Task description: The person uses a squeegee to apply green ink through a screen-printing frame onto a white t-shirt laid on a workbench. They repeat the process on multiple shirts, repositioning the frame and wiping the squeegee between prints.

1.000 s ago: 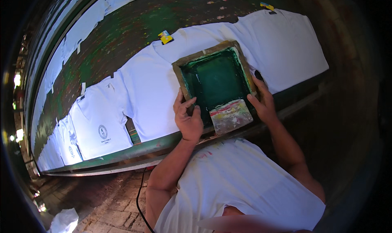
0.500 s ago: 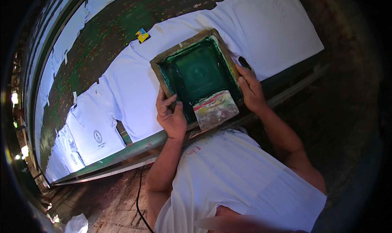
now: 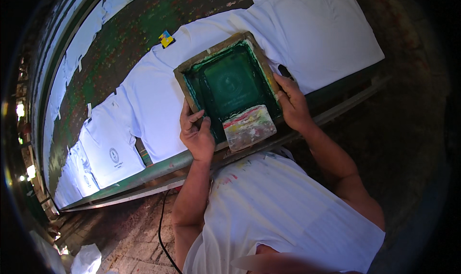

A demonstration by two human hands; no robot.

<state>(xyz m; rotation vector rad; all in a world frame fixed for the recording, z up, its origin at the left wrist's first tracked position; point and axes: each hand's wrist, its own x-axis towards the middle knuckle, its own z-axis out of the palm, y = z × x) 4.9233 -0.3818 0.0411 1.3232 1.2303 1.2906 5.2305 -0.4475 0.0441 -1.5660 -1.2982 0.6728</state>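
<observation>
Between my two hands is a screen printing frame (image 3: 215, 55) with a wooden rim and green mesh, over a white T-shirt (image 3: 161, 89). My left hand (image 3: 198, 137) grips its left side, fingers bent around the rim. On the right side, my right hand (image 3: 292, 103) is closed on the wood. A paint-smeared squeegee (image 3: 249, 130) rests in the near end of the frame, its handle block toward me. A faint round design shows in the mesh. Whether the frame touches the shirt cannot be made out.
Another white T-shirt (image 3: 317, 34) lies to the right along the long table. Farther left, a T-shirt with a dark round print (image 3: 111, 149) lies flat. A yellow and blue tag (image 3: 166, 39) sits by a collar. A black cable (image 3: 161, 226) runs down to the brick floor.
The frame, with the squeegee in it and both hands on it, has shifted very slightly left in the picture. The grip looks the same.
</observation>
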